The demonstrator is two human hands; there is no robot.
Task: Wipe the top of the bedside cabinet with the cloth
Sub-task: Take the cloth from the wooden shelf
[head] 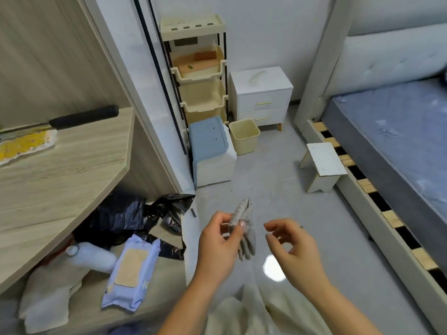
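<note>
A small grey cloth (245,228) hangs crumpled from my left hand (221,243), pinched between thumb and fingers at chest height over the floor. My right hand (294,247) hovers just right of the cloth with its fingers curled apart, holding nothing. The white bedside cabinet (262,97) with two drawers and gold handles stands far ahead against the wall, left of the bed. A pale curved object lies on its top.
A cream storage rack (198,68), a blue-lidded white box (210,151) and a cream bin (244,135) stand left of the cabinet. A small white stool (323,165) sits by the bed (391,141). A wooden desk (60,170) is at left, with wipes and black bags beneath.
</note>
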